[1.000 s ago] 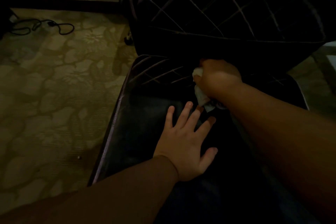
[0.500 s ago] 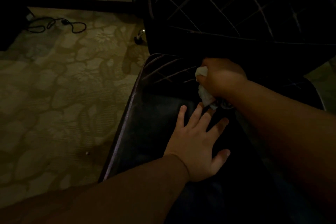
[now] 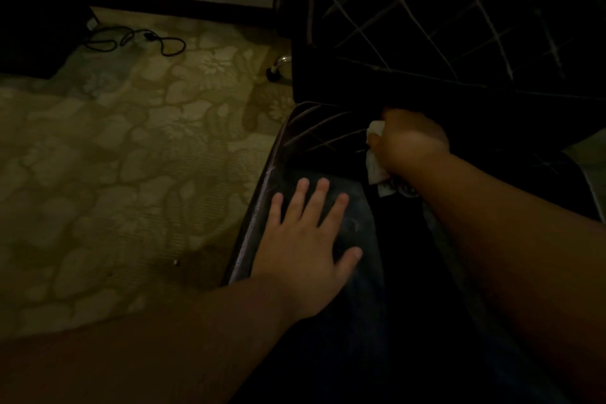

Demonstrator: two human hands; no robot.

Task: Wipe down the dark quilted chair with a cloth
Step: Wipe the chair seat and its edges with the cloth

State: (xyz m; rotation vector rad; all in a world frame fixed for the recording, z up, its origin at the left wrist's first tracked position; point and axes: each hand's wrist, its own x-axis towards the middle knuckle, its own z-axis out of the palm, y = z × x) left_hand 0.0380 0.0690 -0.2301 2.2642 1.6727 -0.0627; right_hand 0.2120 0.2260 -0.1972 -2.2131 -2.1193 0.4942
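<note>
White cloth [image 3: 373, 161] bunched in right hand [image 3: 414, 141], fingers clamped on it, unmoved at seat back. Left hand [image 3: 306, 248], fingers splayed flat, has slid toward chair's [image 3: 459, 29] left edge.

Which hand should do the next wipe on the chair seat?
The right hand: it already grips the white cloth at the seat's back. The left hand lies flat on the seat, holding nothing.

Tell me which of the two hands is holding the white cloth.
The right hand, at the back of the seat under the chair backrest, grips the bunched cloth. The left hand lies flat with fingers spread on the seat, holding nothing.
</note>
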